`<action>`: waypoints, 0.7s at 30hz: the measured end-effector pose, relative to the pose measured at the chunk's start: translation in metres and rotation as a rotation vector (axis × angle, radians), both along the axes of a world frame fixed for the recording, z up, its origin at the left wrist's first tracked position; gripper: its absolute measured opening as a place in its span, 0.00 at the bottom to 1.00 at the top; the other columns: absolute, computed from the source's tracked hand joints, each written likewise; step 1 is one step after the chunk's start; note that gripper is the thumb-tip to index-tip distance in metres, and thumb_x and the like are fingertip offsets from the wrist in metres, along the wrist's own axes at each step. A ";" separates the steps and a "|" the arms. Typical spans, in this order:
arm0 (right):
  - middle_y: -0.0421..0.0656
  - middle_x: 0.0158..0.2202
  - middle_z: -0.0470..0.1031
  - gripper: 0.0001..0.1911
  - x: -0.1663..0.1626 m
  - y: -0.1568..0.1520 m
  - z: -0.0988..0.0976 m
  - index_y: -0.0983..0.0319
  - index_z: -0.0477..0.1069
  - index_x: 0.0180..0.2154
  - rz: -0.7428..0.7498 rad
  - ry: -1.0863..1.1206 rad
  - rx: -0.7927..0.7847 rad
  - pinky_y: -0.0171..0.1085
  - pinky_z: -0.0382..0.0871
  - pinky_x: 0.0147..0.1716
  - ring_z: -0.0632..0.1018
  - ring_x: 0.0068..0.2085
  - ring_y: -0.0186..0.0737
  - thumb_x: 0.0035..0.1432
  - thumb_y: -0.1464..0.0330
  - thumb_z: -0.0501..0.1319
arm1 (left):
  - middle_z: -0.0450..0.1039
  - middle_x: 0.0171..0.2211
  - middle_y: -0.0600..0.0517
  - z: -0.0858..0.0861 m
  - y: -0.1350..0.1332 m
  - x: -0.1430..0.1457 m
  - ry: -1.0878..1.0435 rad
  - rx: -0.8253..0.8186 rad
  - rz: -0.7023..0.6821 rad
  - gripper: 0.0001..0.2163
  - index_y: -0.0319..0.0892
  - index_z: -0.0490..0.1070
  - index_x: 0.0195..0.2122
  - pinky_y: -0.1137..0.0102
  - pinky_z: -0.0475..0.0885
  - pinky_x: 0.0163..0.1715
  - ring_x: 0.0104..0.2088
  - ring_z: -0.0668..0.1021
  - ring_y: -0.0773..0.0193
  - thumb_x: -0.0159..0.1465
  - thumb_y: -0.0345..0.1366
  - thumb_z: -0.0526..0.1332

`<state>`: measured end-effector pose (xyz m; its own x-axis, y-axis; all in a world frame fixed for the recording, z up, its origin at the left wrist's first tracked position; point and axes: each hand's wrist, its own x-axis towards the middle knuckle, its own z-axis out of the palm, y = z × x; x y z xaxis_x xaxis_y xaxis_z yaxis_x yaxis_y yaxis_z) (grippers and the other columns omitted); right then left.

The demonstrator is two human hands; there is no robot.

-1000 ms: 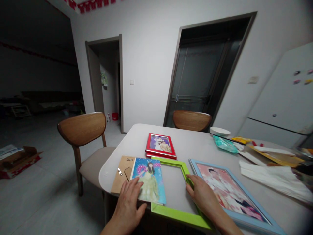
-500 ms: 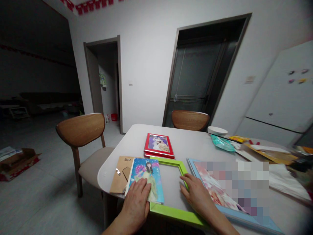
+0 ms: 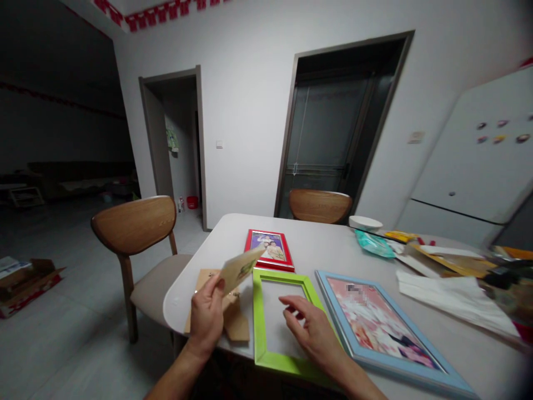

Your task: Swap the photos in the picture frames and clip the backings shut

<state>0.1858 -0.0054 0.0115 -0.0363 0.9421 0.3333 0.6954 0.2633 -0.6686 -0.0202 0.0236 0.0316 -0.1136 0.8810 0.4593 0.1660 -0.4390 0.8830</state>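
Left hand (image 3: 206, 316) pinched on photo (image 3: 240, 268), lifted clear off backing board (image 3: 233, 325). Right hand (image 3: 310, 333), fingers spread, laid inside green frame (image 3: 259, 328), steadying it on table (image 3: 333, 244).

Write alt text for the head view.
A left hand lifts a photo print off a white table while the right hand rests inside an empty green frame, with red and blue frames beside.
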 end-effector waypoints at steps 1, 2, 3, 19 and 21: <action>0.48 0.40 0.72 0.17 -0.005 0.000 0.001 0.63 0.68 0.40 0.030 0.092 -0.059 0.40 0.65 0.40 0.72 0.39 0.40 0.50 0.65 0.50 | 0.72 0.39 0.48 0.004 0.000 0.004 -0.182 -0.072 -0.033 0.13 0.40 0.68 0.40 0.63 0.67 0.41 0.41 0.73 0.56 0.57 0.40 0.52; 0.48 0.38 0.72 0.17 -0.010 0.001 0.000 0.64 0.68 0.39 0.051 0.195 -0.133 0.40 0.66 0.37 0.73 0.37 0.40 0.50 0.64 0.50 | 0.73 0.37 0.48 0.006 -0.002 0.011 -0.350 -0.133 -0.083 0.15 0.39 0.67 0.40 0.63 0.68 0.39 0.39 0.74 0.56 0.57 0.42 0.53; 0.49 0.38 0.73 0.18 -0.014 0.002 -0.001 0.65 0.68 0.39 0.059 0.308 -0.209 0.39 0.67 0.36 0.74 0.36 0.40 0.50 0.62 0.49 | 0.74 0.36 0.48 0.007 -0.005 0.019 -0.495 -0.182 -0.141 0.16 0.38 0.66 0.41 0.63 0.69 0.38 0.37 0.75 0.56 0.56 0.43 0.54; 0.45 0.29 0.76 0.24 0.055 0.022 0.012 0.65 0.59 0.46 -0.181 0.817 -0.482 0.35 0.69 0.24 0.76 0.26 0.40 0.44 0.73 0.49 | 0.63 0.48 0.44 -0.030 -0.035 0.041 0.227 -0.272 -0.395 0.20 0.38 0.61 0.46 0.63 0.56 0.51 0.50 0.64 0.58 0.50 0.29 0.56; 0.46 0.28 0.76 0.23 0.053 0.025 0.007 0.65 0.60 0.46 -0.171 0.809 -0.502 0.34 0.68 0.22 0.76 0.25 0.40 0.43 0.73 0.49 | 0.60 0.51 0.42 -0.029 -0.042 0.043 0.455 -0.239 -0.426 0.22 0.37 0.61 0.47 0.62 0.53 0.53 0.52 0.61 0.56 0.48 0.28 0.58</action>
<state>0.2391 0.0197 0.0188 0.1781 0.9528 -0.2459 -0.0221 -0.2460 -0.9690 0.0228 -0.0189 0.0022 0.4259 0.8895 0.1657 0.4003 -0.3494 0.8472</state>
